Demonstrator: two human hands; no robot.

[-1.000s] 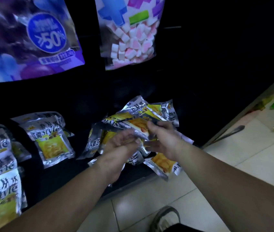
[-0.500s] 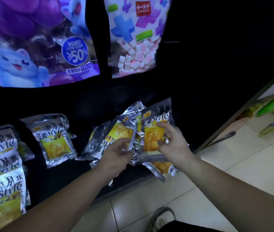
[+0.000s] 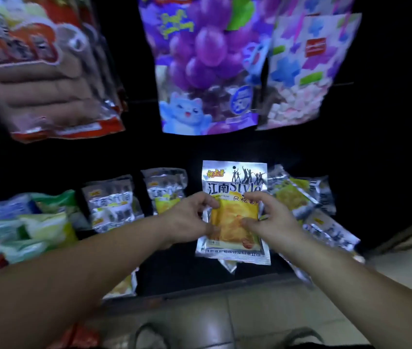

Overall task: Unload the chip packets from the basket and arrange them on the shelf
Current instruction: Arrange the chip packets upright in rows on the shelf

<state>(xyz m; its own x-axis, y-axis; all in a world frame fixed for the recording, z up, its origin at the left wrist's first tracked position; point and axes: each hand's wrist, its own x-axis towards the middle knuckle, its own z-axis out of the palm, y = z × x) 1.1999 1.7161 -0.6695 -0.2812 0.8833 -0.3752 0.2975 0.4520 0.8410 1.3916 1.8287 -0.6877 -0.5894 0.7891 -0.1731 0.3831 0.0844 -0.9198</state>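
Note:
A silver chip packet [image 3: 235, 182] with a yellow picture stands upright in front of the dark bottom shelf [image 3: 190, 275]. My left hand [image 3: 190, 220] pinches its left edge and my right hand [image 3: 268, 220] pinches its right edge. Behind it to the right lies a loose heap of the same silver packets [image 3: 303, 197]. Two more silver packets [image 3: 111, 200] stand in a row to the left. No basket is in view.
Large purple grape bags [image 3: 207, 59] and a pastel candy bag [image 3: 308, 66] hang above. Red sausage packs [image 3: 41, 71] hang upper left. Green and white packets [image 3: 36, 222] fill the shelf's left. Tiled floor and my shoes [image 3: 149, 336] lie below.
One silver packet has been lifted out of the heap and turned upright, now held square between both hands. The camera has swung left and up, showing more of the shelf.

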